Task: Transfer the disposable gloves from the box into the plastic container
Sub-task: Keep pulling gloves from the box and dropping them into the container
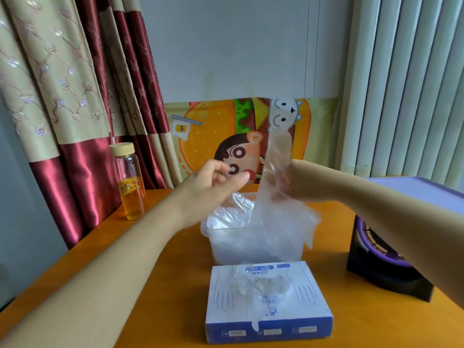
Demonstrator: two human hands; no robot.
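Note:
A white and blue glove box (268, 305) lies flat near the table's front edge, with crumpled clear gloves (263, 285) poking from its top slot. Behind it stands a translucent plastic container (253, 243) holding several clear gloves (226, 217). My right hand (298, 182) is shut on a clear disposable glove (278, 217) that hangs above the container, one end sticking up, the other draping over the container's right side. My left hand (216, 182) hovers above the container's left part, fingers apart, holding nothing.
A glass bottle (130, 182) of amber liquid with a wooden cap stands at the back left of the orange table (125, 259). A black and purple device (384, 262) sits right, a pale lid (431, 194) behind it. A cartoon poster (206, 136) and curtains back the table.

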